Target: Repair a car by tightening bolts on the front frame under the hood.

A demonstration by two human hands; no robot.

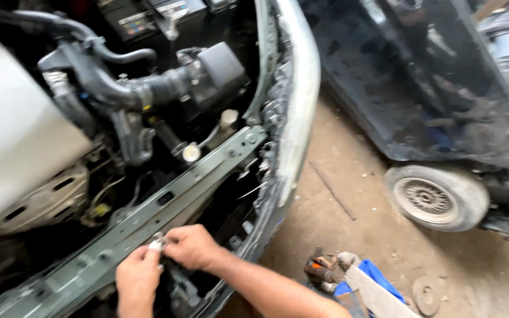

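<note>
both hands meet over the grey front crossmember (148,215) of an open engine bay: the left hand (138,278) and right hand (192,246) pinch a small whitish part (157,243) between their fingertips, just above the crossmember's near edge. at the top of the bay a black rectangular battery (148,20) carries a small pale label with coloured marks. a small yellow tag (101,209) sits low beside the engine, and a second car's wheel (434,197) rests on the dirt floor.

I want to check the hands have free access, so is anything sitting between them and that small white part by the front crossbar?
Nothing visible does. The left hand and right hand meet directly on the small white part, fingers touching it just in front of the grey crossbar. The hoses lie farther back in the engine bay.
</note>
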